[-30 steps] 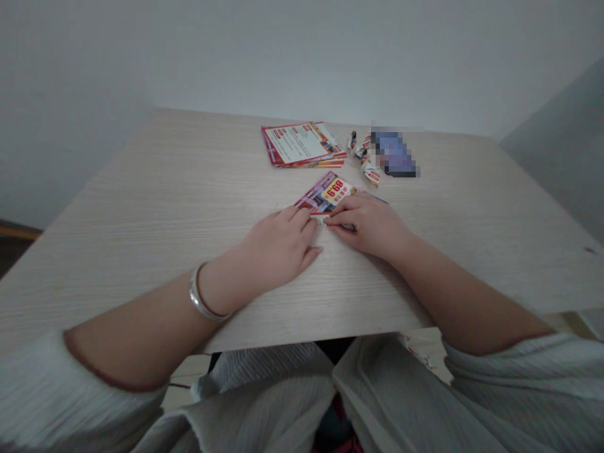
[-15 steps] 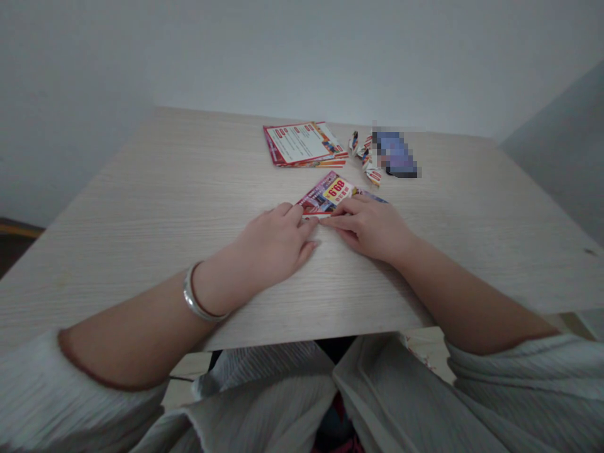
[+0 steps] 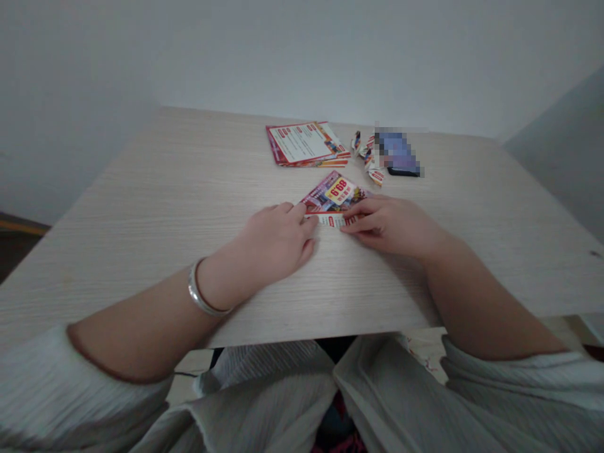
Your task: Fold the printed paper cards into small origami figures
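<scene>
A colourful printed flyer [image 3: 325, 194] lies on the table between my hands. Its near edge is folded over, so a white strip with red print shows along the front. My left hand [image 3: 280, 242] holds the flyer's left corner down, fingers curled at the fold. At the right end of the strip, my right hand [image 3: 389, 226] grips the paper with thumb and fingers close together. My right fingers cover the flyer's right part.
Behind the flyer lies a stack of similar flyers [image 3: 302, 143]. Right of it sit several small folded paper pieces [image 3: 368, 160], beside a phone [image 3: 401, 153] whose screen is blurred out. The pale wooden table [image 3: 165, 189] meets a wall at the back.
My right hand has moved right along the fold, away from my left hand. More of the white strip shows between them. My left hand has barely moved.
</scene>
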Action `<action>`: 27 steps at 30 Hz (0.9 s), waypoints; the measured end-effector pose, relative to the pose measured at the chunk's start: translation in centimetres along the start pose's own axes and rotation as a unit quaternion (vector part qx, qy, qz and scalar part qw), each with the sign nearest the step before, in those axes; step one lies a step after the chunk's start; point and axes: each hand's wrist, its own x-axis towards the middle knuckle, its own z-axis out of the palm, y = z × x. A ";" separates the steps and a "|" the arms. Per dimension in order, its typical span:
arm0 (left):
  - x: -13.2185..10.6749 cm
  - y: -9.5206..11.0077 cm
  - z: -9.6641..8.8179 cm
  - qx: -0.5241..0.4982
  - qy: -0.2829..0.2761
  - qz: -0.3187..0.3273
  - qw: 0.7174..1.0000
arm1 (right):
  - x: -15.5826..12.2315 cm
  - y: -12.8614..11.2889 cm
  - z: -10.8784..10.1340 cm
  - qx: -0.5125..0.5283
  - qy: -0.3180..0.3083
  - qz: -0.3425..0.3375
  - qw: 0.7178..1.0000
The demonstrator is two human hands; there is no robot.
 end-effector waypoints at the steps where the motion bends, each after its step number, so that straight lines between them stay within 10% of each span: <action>1: 0.0 -0.1 0.0 0.001 -0.002 -0.001 1.000 | -0.2 0.2 -0.2 0.007 -0.006 -0.002 1.000; 27: -0.3 -0.3 0.7 0.007 0.042 -0.018 0.999 | -1.7 2.3 -1.2 0.081 -0.020 0.031 0.996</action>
